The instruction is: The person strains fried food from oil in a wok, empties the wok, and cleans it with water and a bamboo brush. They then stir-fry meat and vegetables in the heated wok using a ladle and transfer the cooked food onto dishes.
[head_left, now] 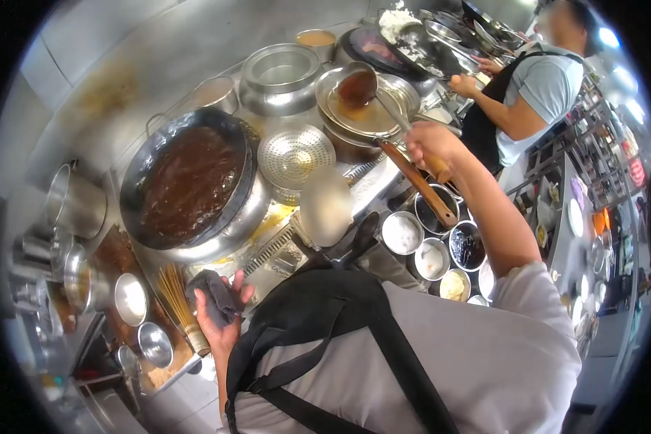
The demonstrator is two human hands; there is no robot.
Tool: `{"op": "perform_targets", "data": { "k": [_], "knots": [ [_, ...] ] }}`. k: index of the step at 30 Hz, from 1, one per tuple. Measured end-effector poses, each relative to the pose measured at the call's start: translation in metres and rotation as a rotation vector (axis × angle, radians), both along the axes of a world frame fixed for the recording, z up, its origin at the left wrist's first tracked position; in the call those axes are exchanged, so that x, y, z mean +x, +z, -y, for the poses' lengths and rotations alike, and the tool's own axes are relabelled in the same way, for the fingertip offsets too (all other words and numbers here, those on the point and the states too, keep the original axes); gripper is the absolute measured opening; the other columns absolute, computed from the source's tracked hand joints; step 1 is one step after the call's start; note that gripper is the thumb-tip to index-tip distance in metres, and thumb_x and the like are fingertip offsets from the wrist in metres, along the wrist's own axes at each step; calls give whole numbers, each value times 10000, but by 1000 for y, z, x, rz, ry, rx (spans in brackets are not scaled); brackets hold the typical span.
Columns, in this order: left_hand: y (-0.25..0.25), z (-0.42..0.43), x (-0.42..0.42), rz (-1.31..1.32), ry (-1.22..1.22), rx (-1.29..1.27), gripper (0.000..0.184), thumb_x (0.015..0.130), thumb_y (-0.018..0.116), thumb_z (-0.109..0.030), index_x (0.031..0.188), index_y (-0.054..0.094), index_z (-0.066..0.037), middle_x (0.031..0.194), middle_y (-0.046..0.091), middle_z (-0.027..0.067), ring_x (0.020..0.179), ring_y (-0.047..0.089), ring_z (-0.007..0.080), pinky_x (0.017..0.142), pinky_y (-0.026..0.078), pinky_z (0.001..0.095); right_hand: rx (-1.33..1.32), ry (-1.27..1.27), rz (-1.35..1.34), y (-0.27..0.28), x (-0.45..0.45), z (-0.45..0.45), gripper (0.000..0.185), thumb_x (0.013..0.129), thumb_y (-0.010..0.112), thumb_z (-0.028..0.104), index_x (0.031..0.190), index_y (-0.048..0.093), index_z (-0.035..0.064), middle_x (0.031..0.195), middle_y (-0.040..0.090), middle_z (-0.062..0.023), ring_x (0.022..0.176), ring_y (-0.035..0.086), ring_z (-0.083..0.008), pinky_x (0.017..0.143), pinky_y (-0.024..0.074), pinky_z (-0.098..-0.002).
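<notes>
My right hand (434,145) grips a long-handled ladle (357,88), whose bowl holds reddish-brown liquid. The bowl is above a round strainer (330,108) resting on a metal pot, with yellowish liquid visible there. A wooden handle (421,185) reaches out from this strainer toward me, below my right hand. In my left hand (220,318), low at the left, lies a bunched dark cloth (217,295), held between thumb and fingers. A large wok (134,189) of dark brown sauce (192,184) sits on the stove ahead of that hand.
A perforated skimmer (296,158) lies right of the wok. A bamboo brush (177,296) and metal bowls (132,298) are at the left. Seasoning tins (403,233) stand beside my body. At the right, another person (535,94) works at a wok (430,52) with white food.
</notes>
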State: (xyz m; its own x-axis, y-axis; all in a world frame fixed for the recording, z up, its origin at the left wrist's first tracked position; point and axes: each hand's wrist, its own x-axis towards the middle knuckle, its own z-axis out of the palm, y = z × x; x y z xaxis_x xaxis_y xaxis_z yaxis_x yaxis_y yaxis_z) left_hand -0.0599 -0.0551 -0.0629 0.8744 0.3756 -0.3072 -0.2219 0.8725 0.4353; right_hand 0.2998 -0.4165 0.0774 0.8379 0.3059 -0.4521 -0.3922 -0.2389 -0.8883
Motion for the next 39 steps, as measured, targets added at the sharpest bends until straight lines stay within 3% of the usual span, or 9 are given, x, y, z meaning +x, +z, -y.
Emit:
{"op": "perform_targets", "data": {
  "k": [1, 5, 10, 12, 18, 21, 26, 32, 39],
  "knots": [
    [-5, -4, -5, -8, 2, -30, 523, 879, 643, -472, 1215, 575, -77, 1116, 639, 145, 1234, 508, 415, 937, 486, 568, -436, 200, 342, -10, 6, 4, 261, 931, 567, 237, 1013, 546, -11, 747, 642, -148, 626, 634, -255, 563, 520, -351],
    [-9, -16, -18, 76, -3, -281, 606, 867, 687, -397, 1335, 471, -77, 1288, 531, 178, 1153, 534, 353, 875, 551, 426, -876, 179, 761, -12, -38, -21, 439, 884, 598, 258, 1209, 500, -20, 949, 637, -333, 876, 637, -464, 773, 517, -471],
    [-6, -28, -35, 75, 43, -371, 652, 850, 730, -308, 1341, 419, -11, 1266, 509, 178, 1004, 546, 257, 787, 550, 297, -311, 236, 715, -42, -76, -101, 592, 863, 610, 199, 1402, 420, 45, 924, 667, -178, 734, 656, -265, 653, 543, -380],
    [-3, -31, -43, 66, 59, -288, 637, 856, 723, -308, 1325, 423, 3, 1232, 519, 170, 992, 547, 249, 781, 547, 294, -143, 387, 508, -23, -96, -150, 512, 856, 567, 162, 1333, 450, 17, 1033, 637, -278, 923, 647, -384, 815, 508, -448],
    [-7, -45, -80, 39, 179, -129, 601, 855, 723, -327, 1255, 462, 39, 1148, 551, 156, 971, 559, 246, 811, 539, 310, -390, 490, 887, -98, -102, -259, 326, 841, 567, 140, 1113, 555, -40, 899, 649, -182, 717, 658, -260, 659, 534, -392],
    [-22, -50, -106, -19, 241, -60, 625, 857, 703, -401, 1255, 480, 25, 1158, 568, 144, 1015, 579, 265, 939, 495, 399, -39, 469, 129, -80, -119, -277, 132, 866, 596, 114, 894, 561, -10, 669, 593, -84, 566, 603, -166, 489, 484, -301],
    [-12, -45, -122, 28, 259, -99, 664, 879, 663, -430, 1327, 445, 9, 1298, 534, 186, 1243, 510, 350, 990, 472, 536, 758, 306, -921, -58, -116, -284, 207, 922, 558, 91, 1050, 514, -65, 687, 539, 16, 536, 532, -59, 435, 433, -183],
    [-2, -35, -109, 92, 123, -96, 638, 886, 647, -440, 1358, 441, -63, 1326, 520, 166, 1192, 536, 411, 876, 544, 570, 922, 167, -1104, -26, -119, -266, 275, 894, 539, 50, 1041, 402, -138, 656, 468, -4, 516, 531, -90, 401, 425, -193],
    [5, -25, -68, 46, 65, -276, 567, 902, 642, -405, 1366, 451, -142, 1312, 503, 162, 957, 582, 286, 726, 560, 325, 1138, 174, -1082, 2, -103, -206, 266, 944, 474, 99, 1065, 398, -126, 644, 471, -7, 504, 528, -107, 396, 432, -207]
  ]
}}
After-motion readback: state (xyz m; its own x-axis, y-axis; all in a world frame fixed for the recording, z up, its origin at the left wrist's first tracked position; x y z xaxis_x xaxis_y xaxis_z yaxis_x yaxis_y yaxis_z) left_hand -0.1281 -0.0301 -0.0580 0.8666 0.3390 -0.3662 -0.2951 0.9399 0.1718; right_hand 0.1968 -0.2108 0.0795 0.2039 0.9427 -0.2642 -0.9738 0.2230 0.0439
